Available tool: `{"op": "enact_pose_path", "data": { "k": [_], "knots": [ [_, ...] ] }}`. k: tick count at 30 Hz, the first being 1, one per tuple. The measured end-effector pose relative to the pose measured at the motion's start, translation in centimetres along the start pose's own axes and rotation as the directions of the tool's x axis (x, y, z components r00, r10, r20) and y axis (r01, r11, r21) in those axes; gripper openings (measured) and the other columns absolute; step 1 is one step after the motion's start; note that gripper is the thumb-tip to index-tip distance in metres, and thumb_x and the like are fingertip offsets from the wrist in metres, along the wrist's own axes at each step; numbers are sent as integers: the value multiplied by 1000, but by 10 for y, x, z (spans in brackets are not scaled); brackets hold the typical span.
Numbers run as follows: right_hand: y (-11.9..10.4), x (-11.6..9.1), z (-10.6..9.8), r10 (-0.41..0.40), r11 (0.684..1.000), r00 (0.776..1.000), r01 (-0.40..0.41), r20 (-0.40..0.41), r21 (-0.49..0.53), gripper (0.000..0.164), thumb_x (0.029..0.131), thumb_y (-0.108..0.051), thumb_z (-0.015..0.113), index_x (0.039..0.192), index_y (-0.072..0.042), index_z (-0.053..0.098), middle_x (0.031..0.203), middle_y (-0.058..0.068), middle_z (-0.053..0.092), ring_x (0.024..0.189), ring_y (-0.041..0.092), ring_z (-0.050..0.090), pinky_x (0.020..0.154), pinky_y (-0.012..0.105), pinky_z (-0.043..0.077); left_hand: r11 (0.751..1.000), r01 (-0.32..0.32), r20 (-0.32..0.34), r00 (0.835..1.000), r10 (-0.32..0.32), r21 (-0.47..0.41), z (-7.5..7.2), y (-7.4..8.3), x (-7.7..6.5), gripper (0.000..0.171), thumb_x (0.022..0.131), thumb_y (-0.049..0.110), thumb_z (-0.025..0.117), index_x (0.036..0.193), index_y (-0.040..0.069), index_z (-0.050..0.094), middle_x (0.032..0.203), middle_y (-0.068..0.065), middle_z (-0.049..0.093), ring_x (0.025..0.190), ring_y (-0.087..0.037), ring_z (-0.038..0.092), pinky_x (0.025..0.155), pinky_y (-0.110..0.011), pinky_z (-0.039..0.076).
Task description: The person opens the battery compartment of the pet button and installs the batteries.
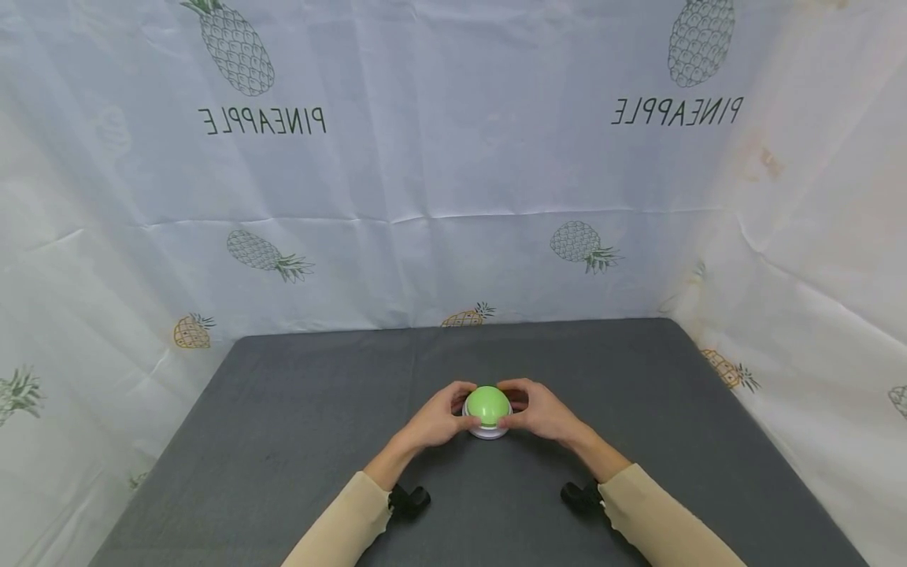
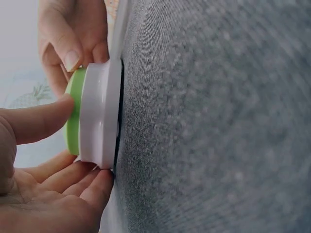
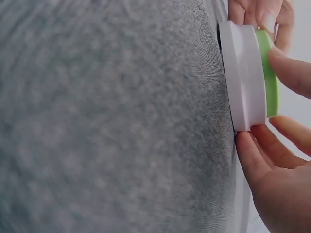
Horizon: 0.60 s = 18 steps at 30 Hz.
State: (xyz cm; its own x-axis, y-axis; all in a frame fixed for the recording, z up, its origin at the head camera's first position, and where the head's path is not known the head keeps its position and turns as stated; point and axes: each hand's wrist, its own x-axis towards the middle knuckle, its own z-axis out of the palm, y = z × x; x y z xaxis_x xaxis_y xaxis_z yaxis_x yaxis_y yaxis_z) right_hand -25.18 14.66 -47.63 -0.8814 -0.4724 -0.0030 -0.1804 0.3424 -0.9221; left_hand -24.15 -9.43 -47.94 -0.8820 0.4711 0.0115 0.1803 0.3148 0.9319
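Note:
On the dark grey table sits a round push button (image 1: 488, 404) with a glossy green domed top and a waisted white base. My left hand (image 1: 435, 417) holds it from the left and my right hand (image 1: 542, 411) from the right. In the left wrist view, the left thumb touches the green top (image 2: 72, 131), while the other fingers lie at the side of the white base (image 2: 99, 107). The right wrist view shows the right hand (image 3: 282, 179) with its thumb on the green edge and fingertips against the base, close to the tabletop.
The grey cloth-covered table (image 1: 319, 394) stretches around the hands. White curtains (image 1: 439, 157) with pineapple prints stand behind it and along both sides. Black wrist mounts (image 1: 409, 502) sit on both forearms, below beige sleeves (image 1: 347, 520).

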Motion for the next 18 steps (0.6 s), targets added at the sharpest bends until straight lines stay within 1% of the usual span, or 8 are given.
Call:
{"op": "enact_pose_path", "data": {
  "k": [2, 5, 9, 13, 16, 18],
  "knots": [
    [1, 0, -1, -9, 1000, 1000, 9, 4, -17, 69, 88, -12, 81, 144, 10, 47, 143, 28, 49, 128, 42, 55, 101, 47, 48, 1000, 10, -2, 1000, -10, 8, 0, 0, 0, 58, 97, 9, 70, 146, -6, 43, 147, -24, 47, 139, -39, 45, 112, -50, 37],
    [1, 0, -2, -18, 998, 1000, 17, -3, -53, 67, 89, -15, 80, 143, 9, 49, 142, 26, 52, 128, 41, 55, 103, 50, 46, 999, 25, -23, 999, -24, 40, -1, 4, -4, 60, 98, 14, 69, 148, -5, 43, 149, -24, 46, 140, -40, 44, 112, -51, 36],
    [0, -5, -5, -21, 990, 999, 15, -46, -143, 64, 91, -22, 79, 142, 6, 52, 140, 23, 55, 128, 40, 54, 103, 51, 45, 992, 39, -78, 997, -29, 122, -4, 11, -11, 61, 99, 21, 66, 150, -3, 42, 152, -24, 44, 140, -42, 42, 111, -53, 36],
    [-4, -11, -6, -25, 967, 993, -6, -116, -255, 60, 93, -26, 76, 142, 1, 55, 138, 18, 57, 128, 39, 55, 103, 52, 45, 972, 32, -129, 992, -3, 231, -9, 16, -17, 63, 102, 27, 63, 153, 0, 39, 155, -22, 42, 143, -41, 39, 111, -57, 34],
    [-8, -17, -8, -42, 938, 988, -12, -149, -347, 60, 95, -31, 73, 144, -1, 54, 139, 17, 56, 129, 39, 53, 103, 56, 43, 949, 37, -157, 988, 14, 313, -12, 18, -22, 65, 103, 33, 60, 155, 3, 37, 158, -20, 38, 145, -40, 35, 112, -59, 31],
    [-10, -21, -9, -48, 916, 985, -23, -164, -401, 63, 96, -35, 72, 146, -2, 52, 143, 18, 54, 132, 40, 50, 104, 59, 41, 934, 39, -162, 987, 20, 354, -14, 18, -26, 68, 103, 38, 59, 157, 4, 34, 160, -19, 34, 148, -39, 31, 114, -60, 27]
  ]
}}
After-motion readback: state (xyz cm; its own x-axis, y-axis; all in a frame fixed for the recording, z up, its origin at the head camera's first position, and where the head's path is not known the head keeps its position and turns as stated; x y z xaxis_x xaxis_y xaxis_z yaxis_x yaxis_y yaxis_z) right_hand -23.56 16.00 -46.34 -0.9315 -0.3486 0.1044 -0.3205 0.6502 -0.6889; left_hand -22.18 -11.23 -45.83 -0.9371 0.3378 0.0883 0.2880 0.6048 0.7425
